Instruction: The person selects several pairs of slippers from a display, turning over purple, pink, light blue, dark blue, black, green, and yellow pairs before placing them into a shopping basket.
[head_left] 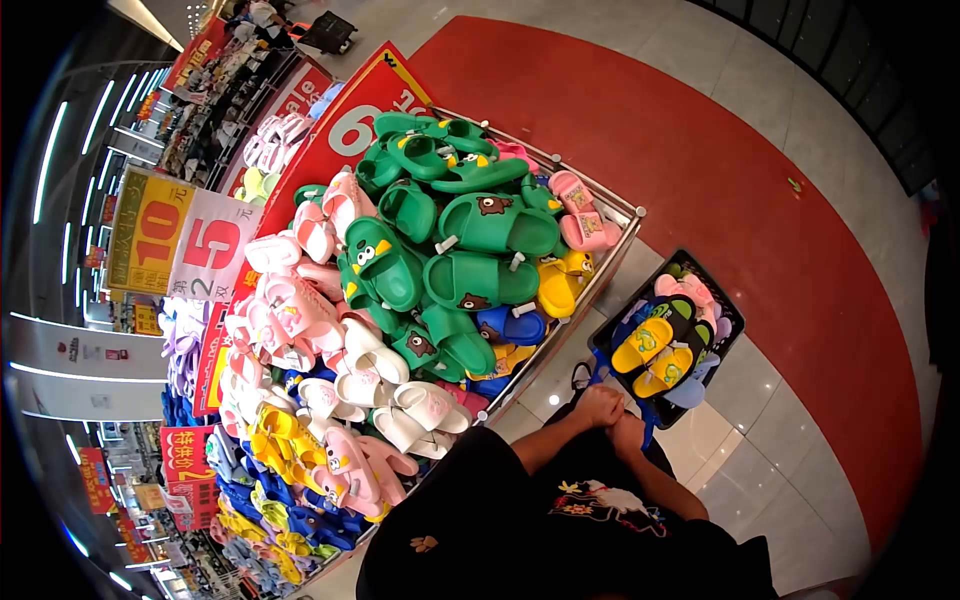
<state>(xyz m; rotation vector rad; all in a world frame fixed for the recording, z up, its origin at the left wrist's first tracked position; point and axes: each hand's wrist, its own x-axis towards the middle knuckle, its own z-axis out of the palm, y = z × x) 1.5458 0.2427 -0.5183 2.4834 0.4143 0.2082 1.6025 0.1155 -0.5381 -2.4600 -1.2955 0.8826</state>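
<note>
My left hand (599,406) and my right hand (627,436) are close together in front of my body, fingers curled closed. They appear to be wrapped around the blue handle (649,432) of a black shopping basket (738,318), though the fingers partly hide the grip. Inside the basket lie yellow slippers (643,343), pink slippers (690,291) and other pairs in blue and black. To the left stands a bin heaped with slippers: green ones with bear faces (498,222), white ones (425,405), pink ones (300,310), and several yellow and blue ones.
A metal rail (560,330) edges the slipper bin on my side. Red and yellow price signs (350,135) rise behind the heap. Red carpet (760,210) curves across the grey tiled floor (790,480) beyond the basket. Shelves of shoes line the background at left.
</note>
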